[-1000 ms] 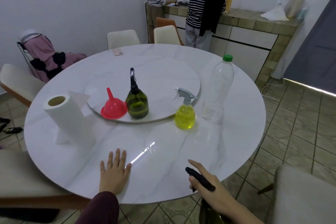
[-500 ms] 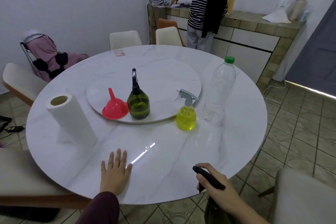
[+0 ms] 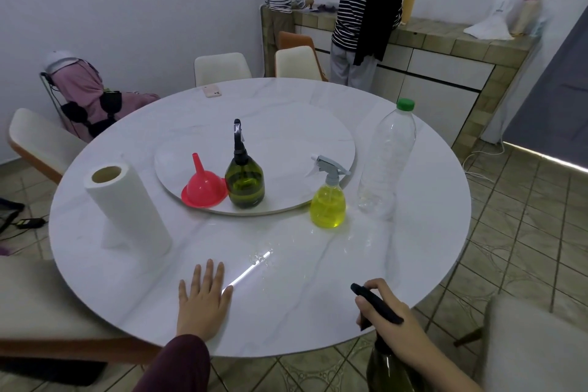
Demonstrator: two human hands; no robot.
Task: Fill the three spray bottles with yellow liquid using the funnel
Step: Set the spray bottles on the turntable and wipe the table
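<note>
**Operator:** Right-hand grip (image 3: 386, 312) first: my fingers are curled round the black trigger head of a dark green spray bottle (image 3: 389, 369), lower right of the frame, held off the near edge of the desk (image 3: 318, 312). My left hand (image 3: 203, 302) lies flat on the desktop at lower centre, fingers straight, grasping nothing.

**Observer:** What moved in the last second?

**Operator:** Little. That bottle has sunk lower and slid right, further past the rim; the left hand has stayed put. I read it as the third bottle being taken aside, though its level is too dark to judge.

**Observer:** And the other task things?

**Operator:** Mid-frame, the red funnel (image 3: 203, 188) sits upside down on the turntable (image 3: 286, 137), touching a second dark green bottle (image 3: 244, 181) with liquid inside. Right of centre, just off the turntable, the small clear bottle (image 3: 327, 204) is nearly full of yellow. Beside it stands a tall plastic bottle (image 3: 386, 162) with a green cap, looking drained.

**Observer:** Anything obstructing?

**Operator:** A paper towel roll (image 3: 127, 216) at left, well apart. Some spilled drops (image 3: 259, 256) glisten near my left hand; slippery, I'd guess. Two people stand at the counter (image 3: 445, 41), upper right.
</note>
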